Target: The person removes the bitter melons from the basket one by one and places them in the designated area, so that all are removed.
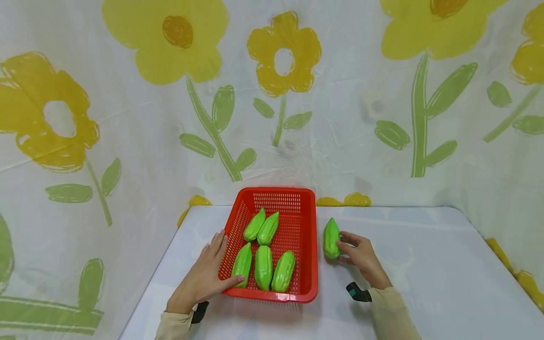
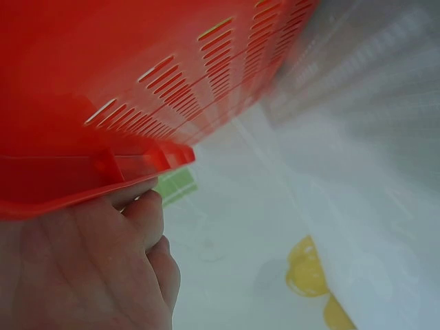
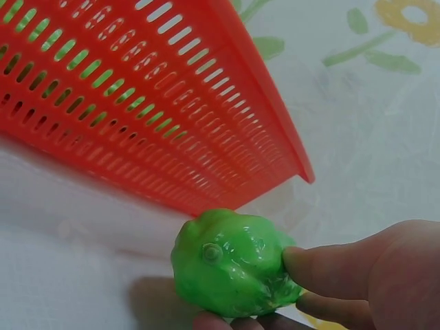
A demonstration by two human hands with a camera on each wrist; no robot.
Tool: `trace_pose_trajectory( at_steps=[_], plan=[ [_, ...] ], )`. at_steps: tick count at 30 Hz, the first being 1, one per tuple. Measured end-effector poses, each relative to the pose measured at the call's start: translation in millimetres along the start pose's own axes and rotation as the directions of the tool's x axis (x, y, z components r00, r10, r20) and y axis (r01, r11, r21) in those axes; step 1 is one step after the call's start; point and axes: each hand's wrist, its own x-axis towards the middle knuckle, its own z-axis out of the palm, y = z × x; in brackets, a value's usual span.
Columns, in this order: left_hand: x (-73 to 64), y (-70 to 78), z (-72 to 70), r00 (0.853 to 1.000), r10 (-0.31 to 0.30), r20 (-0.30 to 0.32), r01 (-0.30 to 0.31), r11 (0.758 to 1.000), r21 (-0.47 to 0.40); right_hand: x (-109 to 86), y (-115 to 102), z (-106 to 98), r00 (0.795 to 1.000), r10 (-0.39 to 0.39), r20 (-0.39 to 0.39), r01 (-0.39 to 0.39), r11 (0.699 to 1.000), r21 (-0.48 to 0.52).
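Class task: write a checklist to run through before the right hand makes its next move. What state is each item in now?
1. Gourd held: ok; the right hand has thumb and fingers on it.
2. Basket held: ok; the left hand is at its left rim.
3. Bare floor inside the basket: ok; some shows at the far right.
4. Held gourd inside the basket: not ok; it is outside, to the right.
5. Held gourd clear of the table: cannot tell; its underside is hidden.
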Motion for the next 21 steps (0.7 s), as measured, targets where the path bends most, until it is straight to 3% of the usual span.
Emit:
trace_pose_trajectory(
  at_steps=[21],
  plan=[
    [1.4, -0.3, -2.1, 1.0, -0.013, 0.016, 0.013, 1.0, -0.018, 5.0, 0.9, 8.3, 1.0, 0.02, -0.003, -0.02, 0.999, -0.036]
  ],
)
